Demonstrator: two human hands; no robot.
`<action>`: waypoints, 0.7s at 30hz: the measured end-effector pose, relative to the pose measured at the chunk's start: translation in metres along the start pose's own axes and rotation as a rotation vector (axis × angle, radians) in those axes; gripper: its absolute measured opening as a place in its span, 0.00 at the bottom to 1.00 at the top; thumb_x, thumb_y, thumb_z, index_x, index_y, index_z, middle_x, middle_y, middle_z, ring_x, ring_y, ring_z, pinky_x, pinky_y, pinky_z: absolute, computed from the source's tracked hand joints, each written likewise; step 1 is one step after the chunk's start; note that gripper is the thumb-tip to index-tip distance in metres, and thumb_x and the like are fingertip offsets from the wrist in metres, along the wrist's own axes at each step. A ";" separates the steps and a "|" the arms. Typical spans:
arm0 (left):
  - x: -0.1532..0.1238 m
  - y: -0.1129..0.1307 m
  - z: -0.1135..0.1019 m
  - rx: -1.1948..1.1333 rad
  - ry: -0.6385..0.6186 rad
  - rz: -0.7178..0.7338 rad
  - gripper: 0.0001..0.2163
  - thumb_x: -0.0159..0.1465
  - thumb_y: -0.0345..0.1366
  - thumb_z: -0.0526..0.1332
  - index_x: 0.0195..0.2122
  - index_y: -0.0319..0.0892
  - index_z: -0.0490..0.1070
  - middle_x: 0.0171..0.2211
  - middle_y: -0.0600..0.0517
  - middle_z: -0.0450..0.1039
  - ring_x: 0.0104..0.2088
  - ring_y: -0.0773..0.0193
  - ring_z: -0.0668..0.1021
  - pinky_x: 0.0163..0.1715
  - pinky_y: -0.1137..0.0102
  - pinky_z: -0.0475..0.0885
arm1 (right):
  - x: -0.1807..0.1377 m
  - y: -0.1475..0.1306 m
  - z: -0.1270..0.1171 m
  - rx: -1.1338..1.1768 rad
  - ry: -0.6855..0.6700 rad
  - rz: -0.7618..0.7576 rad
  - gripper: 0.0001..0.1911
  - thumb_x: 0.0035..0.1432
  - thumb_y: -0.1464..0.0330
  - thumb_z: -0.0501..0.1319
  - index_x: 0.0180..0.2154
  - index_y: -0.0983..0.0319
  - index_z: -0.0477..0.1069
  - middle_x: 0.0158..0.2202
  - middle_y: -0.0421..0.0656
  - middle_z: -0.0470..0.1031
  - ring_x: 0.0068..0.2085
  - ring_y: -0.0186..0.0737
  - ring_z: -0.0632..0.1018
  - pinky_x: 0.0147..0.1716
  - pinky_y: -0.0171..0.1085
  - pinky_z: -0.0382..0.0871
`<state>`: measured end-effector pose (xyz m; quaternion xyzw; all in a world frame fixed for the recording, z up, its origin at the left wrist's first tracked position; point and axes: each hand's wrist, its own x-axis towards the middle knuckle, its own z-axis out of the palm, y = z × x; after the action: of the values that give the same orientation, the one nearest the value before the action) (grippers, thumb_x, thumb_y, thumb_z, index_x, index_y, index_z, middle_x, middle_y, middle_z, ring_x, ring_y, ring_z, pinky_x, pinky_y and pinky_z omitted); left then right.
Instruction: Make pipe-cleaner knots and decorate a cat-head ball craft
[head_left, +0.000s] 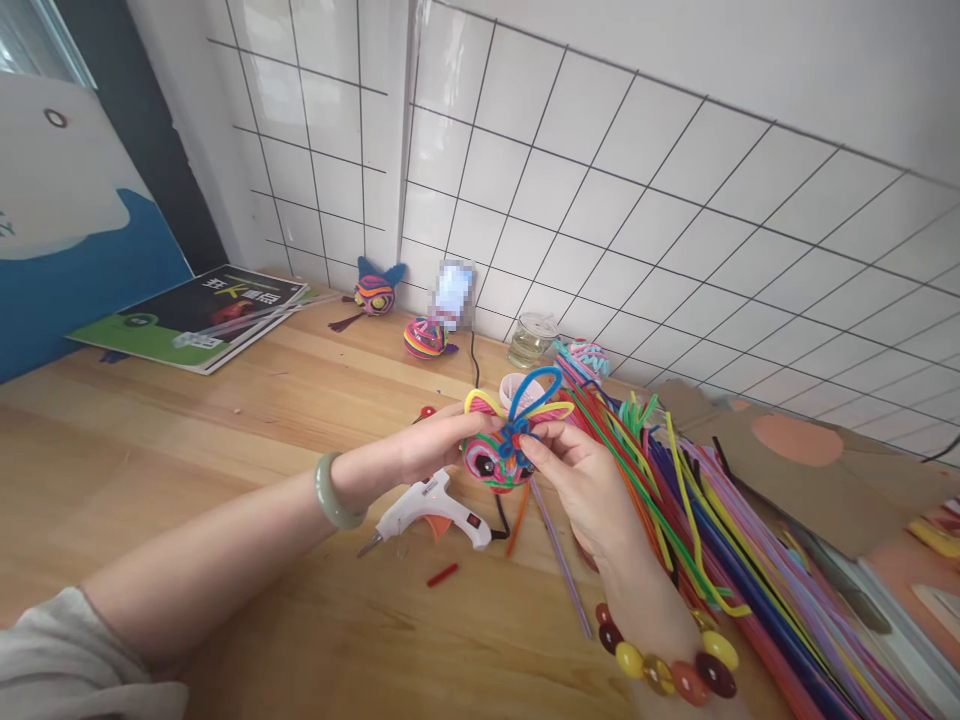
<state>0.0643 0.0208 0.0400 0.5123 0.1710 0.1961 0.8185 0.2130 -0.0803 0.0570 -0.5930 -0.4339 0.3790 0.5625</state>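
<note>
Held up between both hands is a round, colourful pipe-cleaner animal head (481, 466) with yellow-edged pink ears and dark shiny eyes. My left hand (439, 440) grips it from the left side, fingers partly behind it. At its front, my right hand (574, 470) pinches a blue pipe-cleaner piece (541, 388), which has a tall loop and a knotted centre with a red dot. That piece rests against the forehead; whether it is attached I cannot tell. Just below lies a white glue gun (439, 508) with an orange trigger, on the wooden table.
Many coloured pipe cleaners (697, 540) spread along the right, beside cardboard (795, 470). A glass jar (531, 340), a phone (453, 292) and two finished pipe-cleaner balls, one a blue-eared head (374, 290), stand along the grid wall. A book (202, 315) lies at left; a short red stick (442, 575) lies in front.
</note>
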 end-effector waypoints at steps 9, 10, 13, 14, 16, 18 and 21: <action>0.002 0.004 -0.004 -0.022 0.026 0.030 0.16 0.53 0.40 0.65 0.41 0.37 0.74 0.32 0.47 0.77 0.29 0.63 0.76 0.28 0.72 0.70 | 0.010 -0.003 -0.040 0.232 -0.158 0.115 0.15 0.42 0.56 0.71 0.28 0.57 0.72 0.29 0.40 0.76 0.34 0.40 0.75 0.40 0.46 0.70; 0.001 0.004 -0.005 0.007 0.024 0.040 0.16 0.53 0.39 0.65 0.42 0.38 0.74 0.33 0.47 0.77 0.28 0.65 0.76 0.27 0.73 0.69 | 0.012 -0.002 -0.045 0.224 -0.164 0.117 0.15 0.42 0.56 0.71 0.27 0.57 0.72 0.28 0.40 0.76 0.33 0.40 0.75 0.40 0.47 0.70; 0.001 0.005 -0.005 0.076 0.043 0.040 0.16 0.53 0.37 0.65 0.43 0.38 0.74 0.32 0.48 0.76 0.28 0.66 0.75 0.24 0.75 0.66 | 0.016 0.001 -0.055 0.177 -0.160 0.127 0.15 0.41 0.55 0.71 0.27 0.57 0.73 0.26 0.39 0.75 0.31 0.40 0.75 0.40 0.49 0.70; 0.001 0.005 -0.005 0.086 0.049 0.044 0.16 0.53 0.37 0.64 0.42 0.38 0.75 0.32 0.48 0.76 0.28 0.66 0.74 0.23 0.75 0.66 | 0.018 0.003 -0.057 0.137 -0.150 0.137 0.16 0.40 0.55 0.71 0.28 0.57 0.73 0.27 0.39 0.76 0.31 0.40 0.75 0.39 0.48 0.71; 0.002 0.006 -0.006 0.097 0.069 0.067 0.14 0.52 0.35 0.63 0.39 0.38 0.75 0.31 0.49 0.75 0.27 0.66 0.74 0.22 0.75 0.65 | 0.023 0.010 -0.061 0.013 -0.118 0.165 0.18 0.40 0.55 0.71 0.32 0.58 0.74 0.30 0.41 0.78 0.32 0.39 0.77 0.37 0.44 0.71; 0.004 0.006 -0.007 0.112 0.103 0.090 0.12 0.51 0.35 0.63 0.37 0.38 0.75 0.28 0.51 0.74 0.25 0.67 0.72 0.21 0.75 0.64 | 0.027 0.018 -0.062 -0.125 -0.089 0.186 0.20 0.41 0.56 0.71 0.34 0.61 0.75 0.33 0.44 0.79 0.32 0.40 0.78 0.35 0.40 0.71; 0.007 0.005 -0.012 0.120 0.132 0.105 0.11 0.52 0.35 0.63 0.36 0.38 0.75 0.28 0.51 0.74 0.24 0.67 0.72 0.22 0.74 0.65 | 0.032 0.030 -0.059 -0.233 -0.078 0.190 0.19 0.41 0.59 0.71 0.35 0.63 0.76 0.31 0.45 0.80 0.32 0.40 0.78 0.35 0.39 0.70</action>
<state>0.0632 0.0358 0.0393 0.5546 0.2088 0.2616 0.7618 0.2814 -0.0702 0.0327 -0.6773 -0.4385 0.4004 0.4343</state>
